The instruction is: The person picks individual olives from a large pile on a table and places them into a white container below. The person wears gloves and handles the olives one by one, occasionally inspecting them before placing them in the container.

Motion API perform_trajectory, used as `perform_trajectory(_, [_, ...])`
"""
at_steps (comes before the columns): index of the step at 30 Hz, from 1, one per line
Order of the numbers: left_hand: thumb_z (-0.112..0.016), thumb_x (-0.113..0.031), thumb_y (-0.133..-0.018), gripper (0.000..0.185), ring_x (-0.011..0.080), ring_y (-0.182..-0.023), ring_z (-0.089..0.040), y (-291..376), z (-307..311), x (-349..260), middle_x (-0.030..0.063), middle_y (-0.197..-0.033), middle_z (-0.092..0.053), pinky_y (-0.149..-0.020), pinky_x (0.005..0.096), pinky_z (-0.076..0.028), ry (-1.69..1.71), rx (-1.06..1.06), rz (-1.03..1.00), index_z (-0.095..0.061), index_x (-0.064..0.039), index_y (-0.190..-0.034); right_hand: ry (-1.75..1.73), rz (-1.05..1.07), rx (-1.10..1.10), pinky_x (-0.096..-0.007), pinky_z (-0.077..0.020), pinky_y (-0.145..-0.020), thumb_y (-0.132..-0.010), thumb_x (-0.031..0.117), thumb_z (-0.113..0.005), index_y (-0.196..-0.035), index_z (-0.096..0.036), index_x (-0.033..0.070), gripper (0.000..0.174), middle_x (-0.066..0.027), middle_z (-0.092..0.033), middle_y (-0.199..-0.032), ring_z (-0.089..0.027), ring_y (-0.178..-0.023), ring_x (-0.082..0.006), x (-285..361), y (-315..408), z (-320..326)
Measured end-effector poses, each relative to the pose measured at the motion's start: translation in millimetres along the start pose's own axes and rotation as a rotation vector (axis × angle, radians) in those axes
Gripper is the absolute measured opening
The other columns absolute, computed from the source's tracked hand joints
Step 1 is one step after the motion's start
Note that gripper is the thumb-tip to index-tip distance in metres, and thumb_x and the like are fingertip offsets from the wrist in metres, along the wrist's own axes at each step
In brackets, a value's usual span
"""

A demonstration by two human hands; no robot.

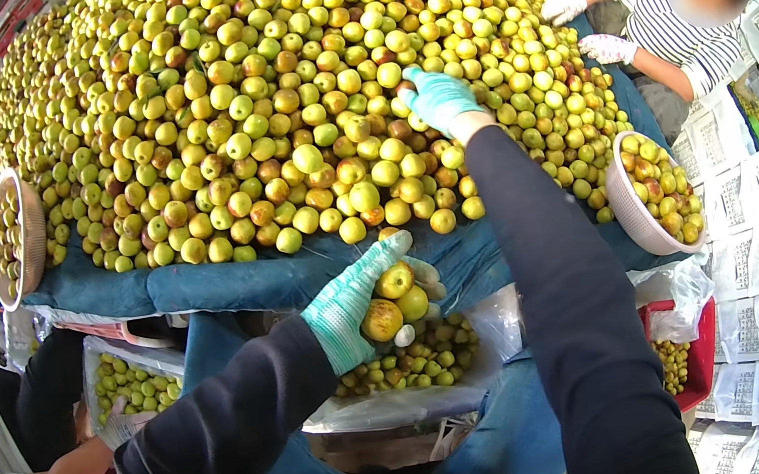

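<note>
My left hand (353, 302), in a teal and white knitted glove, cradles several yellow-green jujubes (399, 302) with brown blotches. It is above a box lined with clear plastic (395, 409), which holds more jujubes (440, 363) at my knees. My right hand (441, 100), gloved the same way, reaches onto the large heap of jujubes (235, 110). Its fingertips are at a dark reddish jujube (406, 87); whether they grip it is unclear. Blue padded cloth (242, 280) covers the table's near edge, under the heap.
A pink-white plastic basket of jujubes (622, 209) stands at the right edge, another basket (34, 244) at the left. A co-worker in stripes (660, 12) works at the right. At the left, another person's gloved hand (122, 425) is by a lined crate (173, 361). White printed packages (756, 254) are stacked at right.
</note>
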State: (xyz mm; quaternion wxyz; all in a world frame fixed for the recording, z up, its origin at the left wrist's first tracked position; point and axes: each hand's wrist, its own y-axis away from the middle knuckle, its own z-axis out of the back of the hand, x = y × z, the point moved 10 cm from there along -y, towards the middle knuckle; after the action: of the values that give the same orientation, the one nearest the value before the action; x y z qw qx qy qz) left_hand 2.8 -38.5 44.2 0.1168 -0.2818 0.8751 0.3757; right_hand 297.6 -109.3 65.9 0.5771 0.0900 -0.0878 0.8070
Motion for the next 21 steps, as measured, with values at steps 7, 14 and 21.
perform_trajectory(7, [-0.056, -0.058, -0.09, 0.056, 0.0204, -0.085, -0.066, 3.9, 8.3, -4.7, 0.0129, -0.097, -0.065, -0.047, 0.0232, -0.054, 0.001, 0.047, -0.036, -0.062, -0.003, -0.097, -0.014, 0.016, 0.161, -0.0432, -0.0484, -0.088, -0.081, 0.041, -0.067, -0.109, -0.06, 0.01, 0.042, -0.0143, -0.067, -0.102, -0.063, -0.1, -0.0332, 12.5, -3.3, -26.8])
perform_trajectory(14, [-0.056, -0.058, -0.09, 0.056, 0.02, -0.085, -0.066, 10.2, 2.3, -4.3, 0.0128, -0.1, -0.064, -0.048, 0.0231, -0.054, -0.031, 0.09, -0.038, -0.062, -0.004, -0.098, -0.232, 0.056, -0.308, -0.0432, -0.0526, -0.082, -0.082, 0.022, -0.063, -0.106, -0.065, 0.009, 0.026, -0.0172, -0.069, -0.091, -0.066, -0.089, -0.035, 0.6, -16.3, 36.0])
perform_trajectory(21, [-0.055, -0.058, -0.09, 0.056, 0.0203, -0.086, -0.065, 10.1, 10.2, -11.2, 0.0128, -0.098, -0.064, -0.048, 0.0225, -0.054, -0.008, 0.095, -0.053, -0.062, -0.003, -0.098, 0.328, 0.169, 0.06, -0.044, -0.0485, -0.093, -0.086, 0.01, -0.051, -0.121, -0.063, 0.023, 0.04, -0.0121, -0.063, -0.121, -0.061, -0.109, -0.0315, 45.0, -56.6, -11.6])
